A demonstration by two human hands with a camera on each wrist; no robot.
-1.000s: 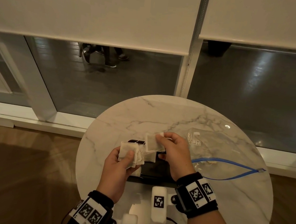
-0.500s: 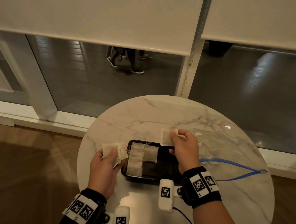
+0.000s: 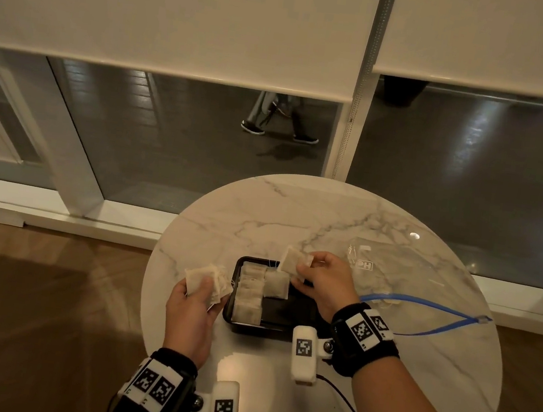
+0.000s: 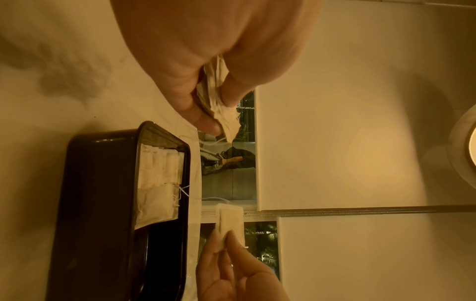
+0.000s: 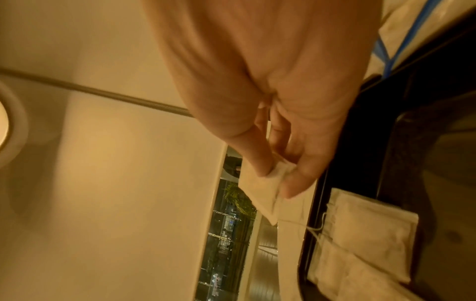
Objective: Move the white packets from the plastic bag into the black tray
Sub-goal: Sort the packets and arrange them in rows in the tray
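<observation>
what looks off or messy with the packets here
Little. The packets in the black tray lie in tidy rows. Only the bunch gripped by the left hand looks crumpled, threads dangling.

A round marbled surface (image 3: 296, 216) stands by glass panes (image 3: 203, 134) under lowered pale blinds (image 3: 171, 9); wood floor (image 3: 25, 311).
</observation>
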